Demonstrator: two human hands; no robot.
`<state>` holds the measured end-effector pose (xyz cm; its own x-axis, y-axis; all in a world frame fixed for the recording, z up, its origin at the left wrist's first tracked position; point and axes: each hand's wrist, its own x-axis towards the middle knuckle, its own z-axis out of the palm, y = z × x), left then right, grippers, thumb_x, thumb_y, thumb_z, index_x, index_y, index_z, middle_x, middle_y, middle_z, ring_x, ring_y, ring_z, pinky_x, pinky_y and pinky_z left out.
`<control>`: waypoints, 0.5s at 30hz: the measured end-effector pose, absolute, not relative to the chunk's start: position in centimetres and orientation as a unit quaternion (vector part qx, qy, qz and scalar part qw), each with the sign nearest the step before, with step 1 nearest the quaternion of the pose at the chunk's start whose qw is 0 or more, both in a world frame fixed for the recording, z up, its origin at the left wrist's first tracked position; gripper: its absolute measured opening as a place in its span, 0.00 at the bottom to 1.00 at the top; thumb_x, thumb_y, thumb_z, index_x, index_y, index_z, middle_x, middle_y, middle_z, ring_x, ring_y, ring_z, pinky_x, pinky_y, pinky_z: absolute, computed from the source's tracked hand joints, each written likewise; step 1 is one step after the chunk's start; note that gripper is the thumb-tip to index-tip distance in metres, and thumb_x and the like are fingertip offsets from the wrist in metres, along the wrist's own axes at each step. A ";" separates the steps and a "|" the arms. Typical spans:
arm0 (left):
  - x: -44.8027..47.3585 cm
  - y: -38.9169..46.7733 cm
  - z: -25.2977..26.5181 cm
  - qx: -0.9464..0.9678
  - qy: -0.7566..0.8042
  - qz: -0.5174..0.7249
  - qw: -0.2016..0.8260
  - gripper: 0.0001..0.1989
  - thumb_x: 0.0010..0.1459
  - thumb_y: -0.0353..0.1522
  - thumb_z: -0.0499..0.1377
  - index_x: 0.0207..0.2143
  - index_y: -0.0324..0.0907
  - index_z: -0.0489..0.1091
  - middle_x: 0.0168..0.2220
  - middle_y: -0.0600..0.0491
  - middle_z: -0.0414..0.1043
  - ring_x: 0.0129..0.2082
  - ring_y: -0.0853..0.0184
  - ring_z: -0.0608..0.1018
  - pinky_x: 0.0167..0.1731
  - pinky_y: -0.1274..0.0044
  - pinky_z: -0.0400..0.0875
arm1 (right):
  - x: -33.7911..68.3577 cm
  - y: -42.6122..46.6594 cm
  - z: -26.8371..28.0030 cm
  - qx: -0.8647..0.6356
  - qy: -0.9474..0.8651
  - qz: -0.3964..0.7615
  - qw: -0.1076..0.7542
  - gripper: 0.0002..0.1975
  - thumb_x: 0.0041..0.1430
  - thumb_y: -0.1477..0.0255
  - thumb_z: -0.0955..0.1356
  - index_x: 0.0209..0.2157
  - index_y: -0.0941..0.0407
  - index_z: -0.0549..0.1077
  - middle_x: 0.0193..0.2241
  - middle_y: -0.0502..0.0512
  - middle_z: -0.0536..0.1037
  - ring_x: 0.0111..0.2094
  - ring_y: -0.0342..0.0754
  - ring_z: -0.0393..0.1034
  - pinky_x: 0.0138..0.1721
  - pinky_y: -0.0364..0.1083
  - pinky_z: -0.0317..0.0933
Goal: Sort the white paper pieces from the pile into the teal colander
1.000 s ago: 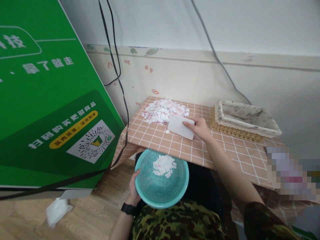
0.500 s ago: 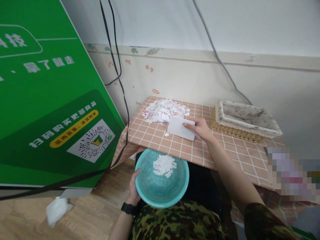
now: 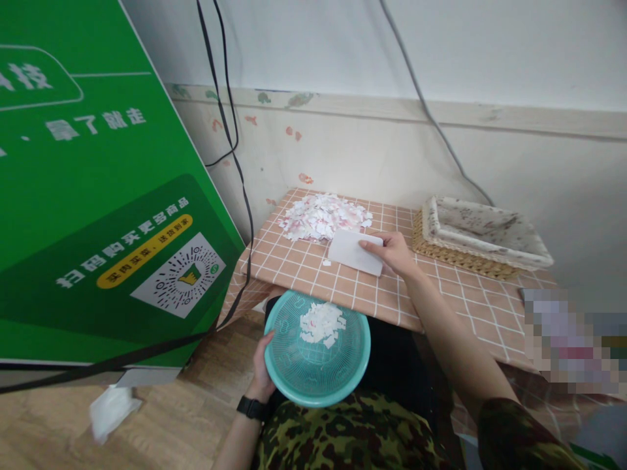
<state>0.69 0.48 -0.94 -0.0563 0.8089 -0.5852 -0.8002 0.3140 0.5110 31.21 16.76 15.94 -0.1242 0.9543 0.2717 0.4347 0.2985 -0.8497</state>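
My left hand grips the left rim of a round turquoise plastic colander, which sits just below the table's front edge. Inside it lies a small heap of white paper scraps. Over the table, my right hand pinches a flat white card between thumb and fingers. The card's left end is close to a larger pile of torn paper pieces, white with some pink. One loose scrap rests on the cloth beside the card.
A brown checked cloth covers the table. A lined wicker basket stands at the back right. To the left rises a green cabinet panel with a black strap hanging past it. A white bag lies on the floor.
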 end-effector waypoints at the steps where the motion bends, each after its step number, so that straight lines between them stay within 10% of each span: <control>1: 0.7 0.5 -0.9 0.004 0.430 0.585 0.687 0.10 0.45 0.34 0.63 0.29 0.37 0.75 0.27 0.49 0.77 0.27 0.61 0.77 0.34 0.70 0.71 | 31.2 16.7 16.0 -0.506 -0.682 0.309 0.428 0.20 0.48 0.56 0.68 0.28 0.61 0.76 0.24 0.54 0.74 0.23 0.44 0.64 0.20 0.41 0.54; 15: 1.1 0.6 0.1 -0.003 0.444 0.587 0.677 0.08 0.44 0.33 0.62 0.27 0.37 0.75 0.25 0.49 0.77 0.25 0.62 0.77 0.32 0.71 0.71 | 31.2 16.8 16.1 -0.509 -0.694 0.295 0.416 0.19 0.48 0.57 0.69 0.26 0.61 0.76 0.22 0.52 0.73 0.21 0.42 0.62 0.19 0.41 0.52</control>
<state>1.05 0.60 0.06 -0.0828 0.7915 -0.6055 -0.7975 0.3117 0.5166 31.23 16.79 16.07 -0.1368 0.9511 0.2770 0.4608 0.3087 -0.8321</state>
